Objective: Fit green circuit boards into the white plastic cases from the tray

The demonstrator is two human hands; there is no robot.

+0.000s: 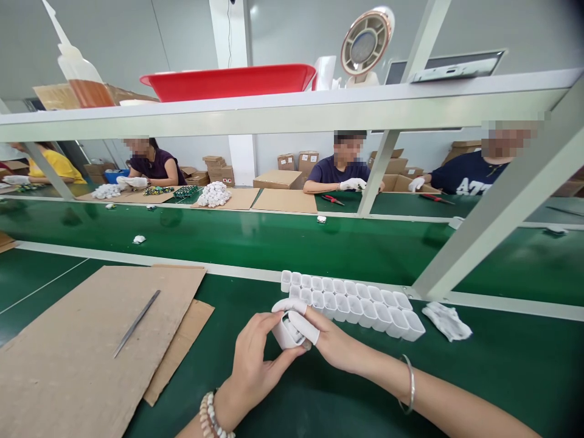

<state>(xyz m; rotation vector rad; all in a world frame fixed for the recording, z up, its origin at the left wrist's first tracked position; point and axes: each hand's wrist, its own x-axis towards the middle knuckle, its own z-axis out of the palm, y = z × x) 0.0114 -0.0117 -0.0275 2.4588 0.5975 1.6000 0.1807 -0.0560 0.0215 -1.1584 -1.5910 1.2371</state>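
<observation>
My left hand [253, 359] grips a small white plastic housing [283, 334] between thumb and fingers, its open end tilted up toward the right. Over that opening is my right hand [331, 337], with white finger cots on two of its fingers. Those fingers press round the housing and a small white and grey part [293, 325] inside its mouth. The part's exact kind is hidden by the fingers. Just beyond my hands, similar white housings [351, 304] stand in two rows with their openings up.
Tweezers [137, 322] lie on a cardboard sheet [68, 340] at left. A white glove [447, 321] rests right of the rows. Beyond runs a green conveyor belt [219, 228] carrying small white pieces. A slanted post [497, 201] supports the shelf [255, 118] overhead. Several co-workers sit opposite.
</observation>
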